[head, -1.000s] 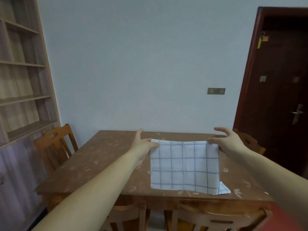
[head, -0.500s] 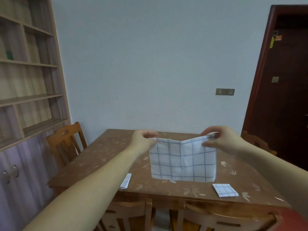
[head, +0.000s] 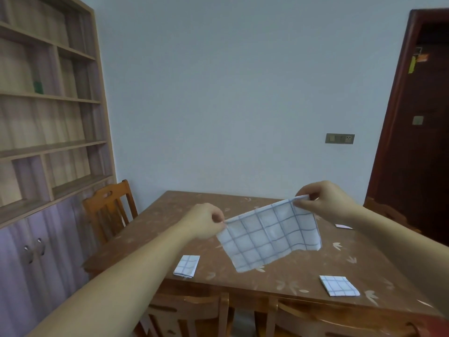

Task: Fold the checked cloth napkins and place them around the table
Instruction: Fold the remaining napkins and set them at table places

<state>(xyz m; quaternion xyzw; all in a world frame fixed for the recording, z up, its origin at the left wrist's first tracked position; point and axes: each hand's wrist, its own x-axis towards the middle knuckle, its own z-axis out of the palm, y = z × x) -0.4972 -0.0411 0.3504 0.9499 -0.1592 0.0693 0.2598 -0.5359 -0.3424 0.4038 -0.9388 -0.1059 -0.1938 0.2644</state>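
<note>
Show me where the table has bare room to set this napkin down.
Bare table lies along the left side by the chair, along the far edge by the wall, and between the left folded napkin and right folded napkin. The right side is more crowded: a third napkin lies there. The held napkin hangs over the middle.

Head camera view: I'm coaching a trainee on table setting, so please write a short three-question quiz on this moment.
1. True or false: the large checked napkin lies flat on the table.
2. Left hand, right hand: which pinch its top corners? A) left only B) right only C) both
3. How many small folded napkins lie along the table's near edge?

Key: 1. False, it hangs in the air. 2. C. 3. Two, one to the left and one to the right.
</note>
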